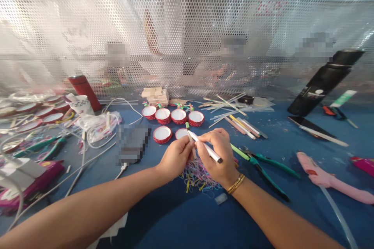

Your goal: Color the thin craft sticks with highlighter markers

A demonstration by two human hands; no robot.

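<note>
One thin stick (190, 139), likely light, snappable: your left hand (174, 158) pinches it, best mid-length; your right hand (217, 149) grips a marker (209, 151).

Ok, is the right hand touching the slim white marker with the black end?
Touching. The head view shows it plainly: the right hand holds the marker between thumb and fingers, black end sticking out.

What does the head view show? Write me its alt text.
A person's right hand holds a white pen close to a green-tipped stick in the left hand. Around them on a blue table lie red-sided discs, tangled strings and pliers.
</note>
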